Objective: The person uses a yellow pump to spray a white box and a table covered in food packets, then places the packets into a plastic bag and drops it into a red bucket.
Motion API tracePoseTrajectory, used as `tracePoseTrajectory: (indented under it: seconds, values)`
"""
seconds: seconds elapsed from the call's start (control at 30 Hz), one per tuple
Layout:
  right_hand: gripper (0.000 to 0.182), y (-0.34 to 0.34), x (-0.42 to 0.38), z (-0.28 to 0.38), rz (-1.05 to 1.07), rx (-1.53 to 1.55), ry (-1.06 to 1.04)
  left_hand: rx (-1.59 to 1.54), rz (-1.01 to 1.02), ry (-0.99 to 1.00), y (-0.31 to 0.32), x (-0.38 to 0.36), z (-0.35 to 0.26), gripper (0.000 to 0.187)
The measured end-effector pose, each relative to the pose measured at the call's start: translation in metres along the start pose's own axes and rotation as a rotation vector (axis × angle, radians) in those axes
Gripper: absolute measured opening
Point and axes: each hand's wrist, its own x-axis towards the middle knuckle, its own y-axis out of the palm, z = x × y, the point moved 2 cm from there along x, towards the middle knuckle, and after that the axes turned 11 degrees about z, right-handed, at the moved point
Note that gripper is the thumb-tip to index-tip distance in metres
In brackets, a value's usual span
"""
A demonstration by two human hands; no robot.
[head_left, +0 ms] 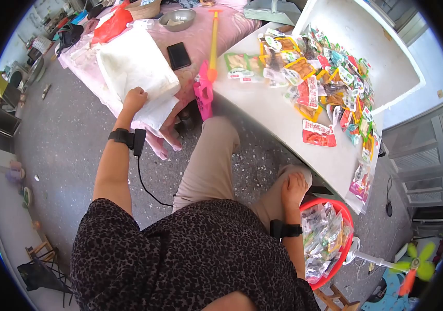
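My left hand (pixel 136 98) is closed, its fingers curled at the near edge of a white sheet-like bag (pixel 136 57). That bag lies over the pink-covered table (pixel 211 39), and its lower part hangs past the edge. My right hand (pixel 295 188) lies over my right knee, fingers laid along the trouser leg, holding nothing. Close to that hand is the white tabletop (pixel 268 106), with a heap of small snack packets (pixel 330 78) on it. One red packet (pixel 319 133) lies apart from the heap, nearer to me.
A red basket (pixel 347 217) full of clear packets stands beside my right forearm. A black phone (pixel 179 56), metal bowl (pixel 177 19) and yellow-handled stick (pixel 213 46) are on the pink cover. A white foam box (pixel 387 52) stands behind the heap. A toy-like fan (pixel 416 263) is at lower right.
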Motion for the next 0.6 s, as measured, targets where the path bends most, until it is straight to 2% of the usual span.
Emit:
tracePoseTrajectory:
  seconds: [0.1,0.2,0.3,0.4,0.6]
  values:
    - [0.017,-0.001,0.000,0.000,-0.011,0.005,0.001,0.226,-0.364,0.027,-0.010,-0.015,-0.012,0.028]
    - [0.017,0.000,-0.002,0.000,-0.027,0.000,0.002,0.184,-0.032,0.021,0.002,0.006,0.017,0.030]
    - [0.017,0.000,-0.002,-0.002,-0.033,-0.002,0.009,0.208,0.020,-0.053,-0.001,0.013,0.022,0.026]
    - [0.017,0.002,-0.002,-0.003,-0.036,0.008,0.017,0.261,-0.005,-0.169,-0.010,0.004,0.005,0.025]
    - [0.017,0.001,-0.002,-0.003,-0.016,0.023,0.035,0.151,-0.295,0.071,-0.043,-0.012,-0.037,0.025]
